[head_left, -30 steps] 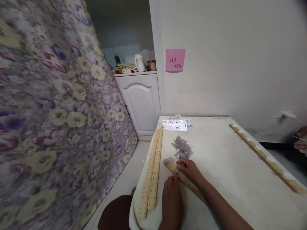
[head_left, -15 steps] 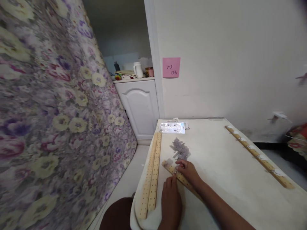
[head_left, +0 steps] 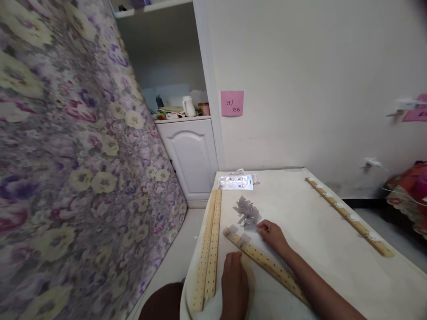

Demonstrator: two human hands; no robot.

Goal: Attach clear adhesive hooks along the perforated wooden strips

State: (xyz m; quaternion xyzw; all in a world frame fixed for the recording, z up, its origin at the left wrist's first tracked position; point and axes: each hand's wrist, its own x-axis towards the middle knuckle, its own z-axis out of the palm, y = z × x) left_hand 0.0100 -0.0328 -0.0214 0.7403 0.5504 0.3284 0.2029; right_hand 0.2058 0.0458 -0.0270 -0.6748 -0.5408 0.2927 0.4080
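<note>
While two hands (head_left: 234,278) (head_left: 271,233) flank one slat (head_left: 265,260), two slats (head_left: 202,262) (head_left: 214,249) lie left.

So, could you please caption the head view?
Right hand near clustered grey pieces; left hand beside a diagonal perforated wooden strip.

My right forearm (head_left: 315,280) hides the near end of the holed wooden strip (head_left: 267,259), and the bottom edge cuts off both my arms. Whether my right hand (head_left: 271,234) pinches anything is too small for me to tell. The grey pieces (head_left: 247,212) overlap too much to count. The farther pink note (head_left: 416,114) and the red cloth (head_left: 398,189) run off the right edge.
</note>
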